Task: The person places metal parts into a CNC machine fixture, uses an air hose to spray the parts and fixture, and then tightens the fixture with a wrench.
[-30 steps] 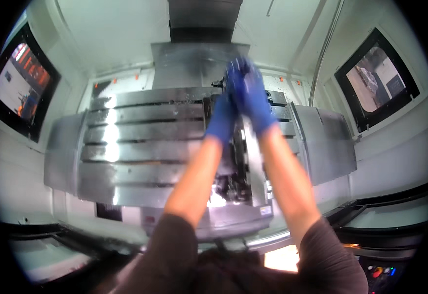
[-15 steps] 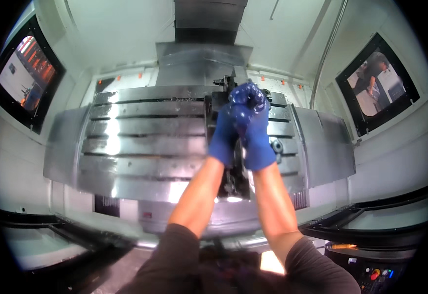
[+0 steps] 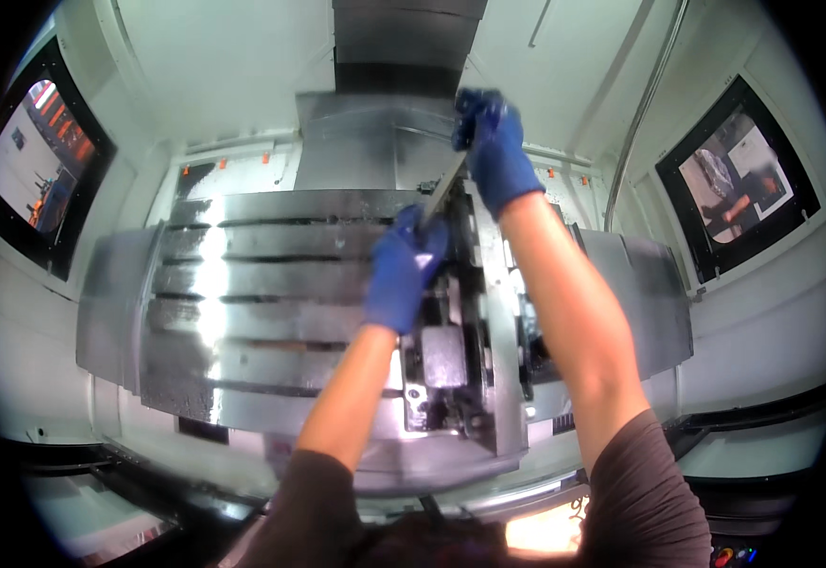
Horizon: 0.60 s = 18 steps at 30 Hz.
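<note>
Both my hands wear blue gloves that look wet, and they hold a narrow, flat metal bar [image 3: 445,186] slantwise between them. My right hand [image 3: 496,151] is closed round its far upper end. Lower down and to the left, my left hand [image 3: 405,270] is wrapped about the near end. Blur hides the finger detail and the bar's exact ends. Below the hands, a dark machine vise [image 3: 444,357] stands on the slotted metal table [image 3: 276,279]. Along the vise's right side runs a long pale metal strip [image 3: 502,355].
White enclosure walls [image 3: 219,66] surround the table, with a window [image 3: 44,156] at left and another [image 3: 739,180] at right, where a person shows. Grey sloping covers [image 3: 632,293] flank the table. A thin pipe [image 3: 645,109] rises at the back right. Black door rails [image 3: 744,402] cross the near right.
My hands, together over the vise before, have come apart. The right went farther off and up, the left nearer and leftward. The metal bar and more of the vise now show.
</note>
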Each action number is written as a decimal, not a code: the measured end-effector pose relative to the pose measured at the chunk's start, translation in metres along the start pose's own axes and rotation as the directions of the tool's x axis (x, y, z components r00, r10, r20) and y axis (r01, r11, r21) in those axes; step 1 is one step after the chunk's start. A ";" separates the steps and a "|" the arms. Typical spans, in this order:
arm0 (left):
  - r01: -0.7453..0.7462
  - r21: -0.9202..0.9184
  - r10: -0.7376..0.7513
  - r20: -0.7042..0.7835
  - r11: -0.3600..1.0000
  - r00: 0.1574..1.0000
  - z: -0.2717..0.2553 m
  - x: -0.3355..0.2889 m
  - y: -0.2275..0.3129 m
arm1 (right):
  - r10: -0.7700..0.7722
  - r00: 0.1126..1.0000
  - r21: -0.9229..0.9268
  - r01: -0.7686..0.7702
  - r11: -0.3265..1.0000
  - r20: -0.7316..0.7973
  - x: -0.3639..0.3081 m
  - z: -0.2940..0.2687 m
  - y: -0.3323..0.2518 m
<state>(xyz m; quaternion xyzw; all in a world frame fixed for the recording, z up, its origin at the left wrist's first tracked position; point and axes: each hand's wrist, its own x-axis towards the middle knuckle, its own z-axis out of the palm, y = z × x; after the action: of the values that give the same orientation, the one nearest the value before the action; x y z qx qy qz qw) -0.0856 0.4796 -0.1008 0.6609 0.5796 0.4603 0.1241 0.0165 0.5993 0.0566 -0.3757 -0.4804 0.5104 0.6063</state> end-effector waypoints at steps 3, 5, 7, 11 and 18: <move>-0.112 0.260 0.153 -0.142 0.959 0.978 0.003 0.006 -0.040 | -0.067 0.997 0.085 0.070 0.994 -0.033 0.046 0.021 -0.009; 0.066 -0.031 -0.068 -0.074 0.997 0.995 -0.001 0.020 -0.055 | -0.237 0.972 -0.161 0.236 0.958 0.013 0.064 0.029 -0.010; 0.166 -0.214 -0.149 0.094 0.963 0.984 0.009 0.033 -0.075 | -0.302 0.952 -0.229 0.307 0.924 0.057 0.091 0.030 -0.004; 0.367 -0.577 -0.184 0.352 0.730 0.918 0.025 0.052 -0.080 | -0.214 0.977 -0.180 0.213 0.960 0.013 0.128 0.028 0.018; 0.221 -0.710 -0.091 0.217 0.668 0.972 0.098 0.050 -0.120 | -0.089 0.985 -0.258 0.126 0.958 0.151 0.170 0.035 0.053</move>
<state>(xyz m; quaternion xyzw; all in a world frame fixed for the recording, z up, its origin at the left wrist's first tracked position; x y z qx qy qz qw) -0.0949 0.5958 -0.2153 0.5395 0.3906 0.5850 0.4628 -0.0279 0.7748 0.0487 -0.3910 -0.6052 0.4321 0.5424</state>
